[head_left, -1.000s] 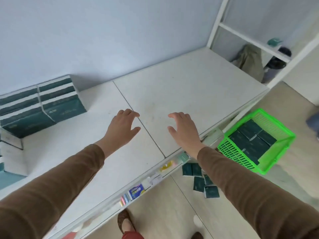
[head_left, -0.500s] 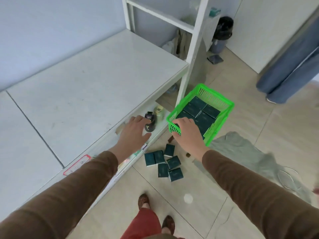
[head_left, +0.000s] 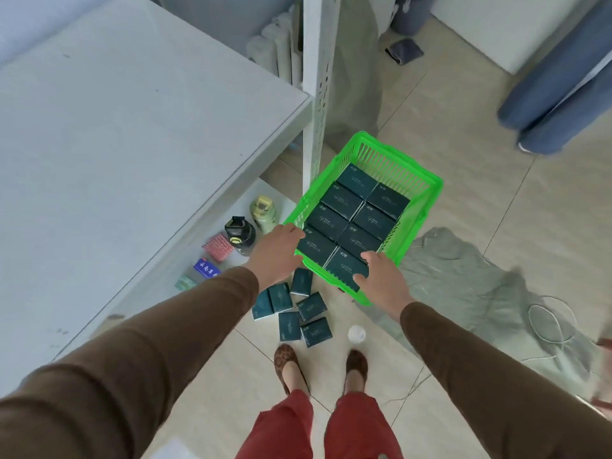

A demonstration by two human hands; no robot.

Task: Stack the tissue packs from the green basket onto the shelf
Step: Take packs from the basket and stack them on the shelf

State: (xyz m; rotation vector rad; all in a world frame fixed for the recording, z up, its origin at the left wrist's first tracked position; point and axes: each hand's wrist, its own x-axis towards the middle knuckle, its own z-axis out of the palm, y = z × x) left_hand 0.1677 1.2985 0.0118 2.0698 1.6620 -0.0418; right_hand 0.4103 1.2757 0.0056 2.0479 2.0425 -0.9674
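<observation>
1. Tissue packs [head_left: 357, 215] fill the green basket [head_left: 427, 190] on the floor, eight showing, none lifted yet.
2. Left hand [head_left: 276, 251] at 9 o'clock, right hand [head_left: 381, 279] at 6; both spread, reaching.
3. Shelf [head_left: 132, 127] top at 10 o'clock shows no packs; loose packs [head_left: 294, 309] lie on the floor.

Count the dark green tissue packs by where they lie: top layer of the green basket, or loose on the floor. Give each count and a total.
Tissue packs showing in the green basket, such as the far one: 8
Tissue packs loose on the floor, such as the nearest one: 6
Total: 14
Any packs beneath the basket's top layer are hidden.
</observation>
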